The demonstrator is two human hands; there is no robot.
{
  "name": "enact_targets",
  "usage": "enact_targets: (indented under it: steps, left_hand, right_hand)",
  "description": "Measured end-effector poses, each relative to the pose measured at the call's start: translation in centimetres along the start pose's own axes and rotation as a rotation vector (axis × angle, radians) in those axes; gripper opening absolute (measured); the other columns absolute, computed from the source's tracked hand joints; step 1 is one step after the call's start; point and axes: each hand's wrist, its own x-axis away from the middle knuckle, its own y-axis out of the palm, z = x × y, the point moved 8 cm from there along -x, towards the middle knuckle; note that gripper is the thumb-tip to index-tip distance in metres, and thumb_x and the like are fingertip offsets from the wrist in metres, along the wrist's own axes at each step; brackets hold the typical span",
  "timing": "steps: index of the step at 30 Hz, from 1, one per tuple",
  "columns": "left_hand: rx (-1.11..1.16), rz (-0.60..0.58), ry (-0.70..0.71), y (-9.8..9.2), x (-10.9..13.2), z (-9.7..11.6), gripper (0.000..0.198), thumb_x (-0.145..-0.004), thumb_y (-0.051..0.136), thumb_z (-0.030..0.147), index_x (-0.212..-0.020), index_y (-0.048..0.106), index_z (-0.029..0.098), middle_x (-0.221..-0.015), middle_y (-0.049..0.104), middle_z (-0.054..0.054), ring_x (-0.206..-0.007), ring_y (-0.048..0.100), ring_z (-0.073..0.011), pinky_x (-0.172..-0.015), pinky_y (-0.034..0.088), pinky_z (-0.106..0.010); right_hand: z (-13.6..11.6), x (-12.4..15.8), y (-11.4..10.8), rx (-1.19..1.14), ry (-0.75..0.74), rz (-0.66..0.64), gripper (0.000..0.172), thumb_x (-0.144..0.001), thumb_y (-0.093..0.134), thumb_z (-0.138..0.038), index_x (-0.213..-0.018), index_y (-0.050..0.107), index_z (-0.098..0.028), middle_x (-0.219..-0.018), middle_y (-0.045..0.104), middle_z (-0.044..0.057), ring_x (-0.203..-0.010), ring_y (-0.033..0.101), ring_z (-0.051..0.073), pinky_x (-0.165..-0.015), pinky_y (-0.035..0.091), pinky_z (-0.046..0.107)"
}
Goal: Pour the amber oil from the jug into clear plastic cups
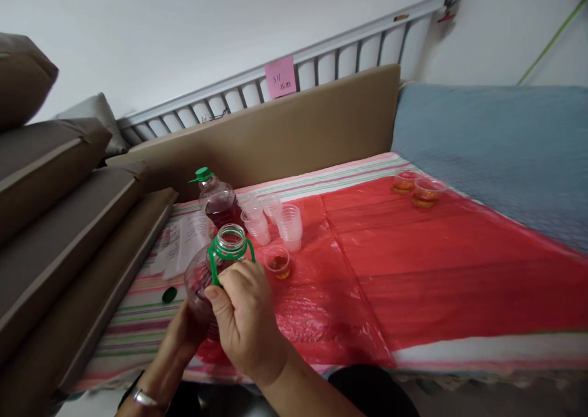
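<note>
A large clear plastic bottle [196, 282] with an uncapped mouth stands close to me, dark liquid showing inside. My right hand [250, 319] is closed round its green carrying handle [213, 261]. Low on the bottle's left side, my left hand [186, 331] supports the body, its fingers mostly hidden behind the plastic. A green cap [169, 294] lies on the striped cloth to the left. Just beyond the bottle's mouth sits a small plastic cup [277, 261] with a little amber liquid.
Behind are stacks of clear cups [289, 226] and a second bottle [219, 201] with a green cap and dark red liquid. Two filled cups [426, 193] stand far right on the red plastic sheet [367, 239]. Papers [184, 239] lie left, beside brown cushions [68, 233].
</note>
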Motion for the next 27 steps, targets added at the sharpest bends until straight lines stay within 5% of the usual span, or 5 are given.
enact_targets:
  steps: [7, 10, 13, 18, 27]
  left_hand:
    - [-0.161, 0.038, 0.128, -0.3, -1.2, 0.0, 0.029, -0.067, 0.071, 0.041, -0.078, 0.069, 0.014, -0.064, 0.066, -0.003, -0.078, 0.066, -0.0268, -0.076, 0.054, -0.039]
    - [-0.257, 0.107, 0.249, -1.7, -0.3, 2.5, 0.031, -0.059, 0.079, 0.038, -0.078, 0.070, 0.014, -0.072, 0.070, -0.005, -0.091, 0.066, -0.0318, -0.082, 0.053, -0.041]
    - [-0.323, 0.117, 0.432, -1.8, 2.4, 7.0, 0.044, -0.058, 0.082, 0.032, -0.098, 0.070, 0.018, -0.105, 0.073, -0.006, -0.116, 0.058, -0.0288, -0.100, 0.044, -0.036]
    - [-0.764, -0.315, 0.756, 4.3, 8.4, 11.7, 0.063, -0.075, 0.072, 0.034, -0.135, 0.053, 0.027, -0.146, 0.051, -0.009, -0.135, 0.043, -0.0300, -0.114, 0.032, -0.043]
    - [-1.112, -0.418, 0.936, 8.0, 9.8, 11.4, 0.081, -0.076, 0.068, 0.035, -0.148, 0.033, 0.021, -0.154, 0.038, -0.012, -0.141, 0.034, -0.0321, -0.117, 0.025, -0.046]
  right_hand:
    - [1.0, 0.5, 0.5, -0.045, 0.016, -0.015, 0.035, -0.100, 0.034, -0.035, -0.073, 0.051, -0.021, -0.074, 0.057, 0.005, -0.078, 0.052, 0.021, -0.071, 0.041, 0.035]
    - [0.6, 0.8, 1.1, -0.065, -0.004, -0.031, 0.030, -0.099, 0.038, -0.031, -0.076, 0.055, -0.021, -0.076, 0.059, 0.005, -0.079, 0.052, 0.021, -0.072, 0.042, 0.035]
    - [-0.2, 1.1, 2.0, -0.081, -0.051, -0.077, 0.025, -0.099, 0.041, -0.029, -0.081, 0.057, -0.020, -0.080, 0.061, 0.006, -0.081, 0.053, 0.021, -0.074, 0.043, 0.036]
    - [-0.9, 1.3, 2.9, -0.058, -0.081, -0.155, 0.023, -0.098, 0.043, -0.028, -0.083, 0.060, -0.020, -0.082, 0.062, 0.006, -0.082, 0.053, 0.021, -0.076, 0.044, 0.036]
    - [-0.6, 1.0, 2.7, -0.020, -0.121, -0.243, 0.020, -0.097, 0.046, -0.027, -0.084, 0.060, -0.019, -0.083, 0.063, 0.006, -0.084, 0.054, 0.021, -0.077, 0.046, 0.035]
